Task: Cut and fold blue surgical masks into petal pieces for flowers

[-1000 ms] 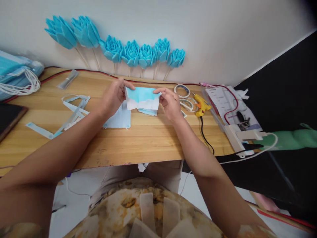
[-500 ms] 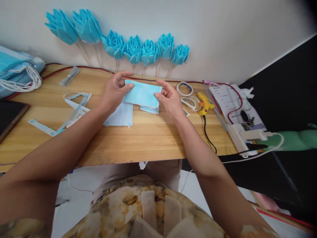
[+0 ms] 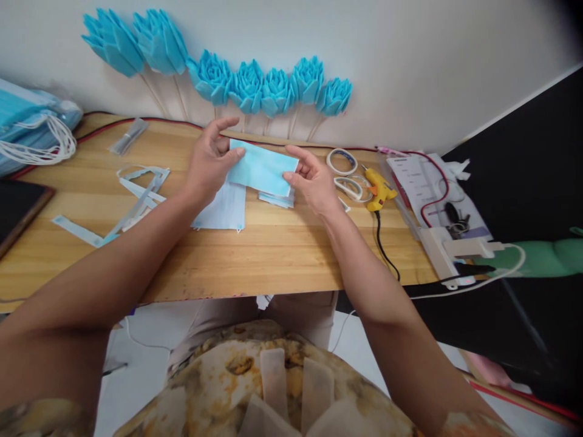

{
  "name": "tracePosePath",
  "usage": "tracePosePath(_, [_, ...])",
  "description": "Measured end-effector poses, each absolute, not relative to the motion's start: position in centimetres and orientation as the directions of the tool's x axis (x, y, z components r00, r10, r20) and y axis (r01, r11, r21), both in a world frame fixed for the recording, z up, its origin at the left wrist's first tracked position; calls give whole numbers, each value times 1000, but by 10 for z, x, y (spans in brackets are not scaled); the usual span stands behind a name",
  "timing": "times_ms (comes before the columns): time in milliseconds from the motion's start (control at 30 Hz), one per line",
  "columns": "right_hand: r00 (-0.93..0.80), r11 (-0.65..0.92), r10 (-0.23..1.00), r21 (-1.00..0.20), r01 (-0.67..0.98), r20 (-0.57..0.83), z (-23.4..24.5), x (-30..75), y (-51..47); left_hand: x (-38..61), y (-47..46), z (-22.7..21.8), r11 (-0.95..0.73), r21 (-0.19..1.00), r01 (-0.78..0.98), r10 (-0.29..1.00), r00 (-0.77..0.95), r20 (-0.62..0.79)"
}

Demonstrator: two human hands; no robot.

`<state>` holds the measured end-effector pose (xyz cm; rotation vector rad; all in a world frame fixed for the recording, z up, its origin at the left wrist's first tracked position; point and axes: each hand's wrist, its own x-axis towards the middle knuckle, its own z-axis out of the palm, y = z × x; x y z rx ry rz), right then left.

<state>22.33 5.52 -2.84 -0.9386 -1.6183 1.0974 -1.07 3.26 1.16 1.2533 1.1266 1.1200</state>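
Observation:
Between my two hands a light-blue rectangle of face-mask fabric (image 3: 263, 167) is held up above the table, its right side lower than its left. My left hand (image 3: 214, 159) pinches the left edge with the thumb in front and the index finger stretched out. At the opposite edge, my right hand (image 3: 312, 176) grips with its thumb in front and fingers behind. Beneath lies a paler mask sheet (image 3: 223, 209), partly covered by my left hand and the held piece. A small stack of cut blue pieces (image 3: 277, 199) rests under the fabric's lower right part.
Blue fabric flowers (image 3: 248, 87) on sticks lean along the wall. Cut strips (image 3: 141, 191) lie left, near a bundle of masks (image 3: 31, 124). Tape rolls (image 3: 341, 162), a yellow glue gun (image 3: 378, 189) with its cord, and a power strip (image 3: 441, 255) are on the right.
My left hand has risen slightly with its edge of the fabric, so the piece now slants down to the right. My right hand stays nearly in place.

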Motion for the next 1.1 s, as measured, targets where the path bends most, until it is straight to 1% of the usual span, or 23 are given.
tracePosePath(100, [-307,311,913,-945,105,267,-29,224,55,-11,35,10,-120,993,-12,993,0,120])
tracePosePath(167, [-378,298,896,-946,125,233,-27,224,54,-11,36,11,-129,992,-11,991,15,129])
tracePosePath(267, [-474,286,861,-946,154,183,-18,226,49,-10,32,17,-102,994,-33,988,109,105])
tracePosePath(400, [-460,276,866,-954,116,194,2,222,35,-2,19,29,-22,1000,-22,953,303,28])
tracePosePath(500, [-478,253,865,-956,149,154,10,214,23,5,10,34,10,1000,4,938,348,-10])
tracePosePath(567, [-460,237,878,-955,178,132,10,210,19,6,9,33,1,1000,5,938,347,-3])
tracePosePath(633, [-412,227,900,-959,172,139,7,209,18,6,10,30,-15,1000,-20,943,331,21])
tracePosePath(767, [-235,262,944,-959,111,230,3,209,23,7,16,19,-9,985,-172,963,264,55])
tracePosePath(833, [-136,283,954,-954,97,269,3,209,26,8,18,12,29,970,-240,958,283,41])
tracePosePath(900, [-75,284,958,-954,91,278,1,208,28,11,20,5,72,962,-263,950,313,14])
tracePosePath(967, [-71,270,962,-958,96,263,-1,207,30,12,21,1,88,962,-258,958,286,-11])
tracePosePath(1033, [-104,272,960,-956,108,261,-2,208,32,11,20,1,67,971,-227,977,213,-18])
tracePosePath(1100, [-149,327,940,-933,150,306,0,211,32,10,18,7,29,990,-135,985,173,-5])
